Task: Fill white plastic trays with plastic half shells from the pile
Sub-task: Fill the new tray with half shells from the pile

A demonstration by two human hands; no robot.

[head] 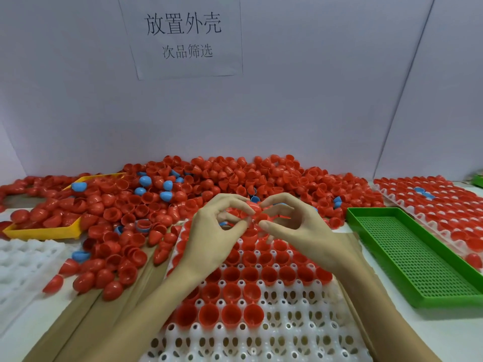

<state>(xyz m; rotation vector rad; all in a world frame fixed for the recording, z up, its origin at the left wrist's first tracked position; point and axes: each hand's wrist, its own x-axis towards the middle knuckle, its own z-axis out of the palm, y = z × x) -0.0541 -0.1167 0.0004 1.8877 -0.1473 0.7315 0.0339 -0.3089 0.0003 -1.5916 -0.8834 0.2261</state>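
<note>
Head view: both hands meet over the tray's [261, 338] far rows, left hand [213, 239] and right hand [300, 231] pinching one red shell [254, 208] between fingertips, just before the pile [209, 184]. Mid-fill, I'd say; next, seat it cup-up in an empty socket.

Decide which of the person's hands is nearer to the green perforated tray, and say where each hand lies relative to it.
Right. The right hand lies just left of the green perforated tray, apart from it. The left hand is farther left, beyond the right hand.
</note>
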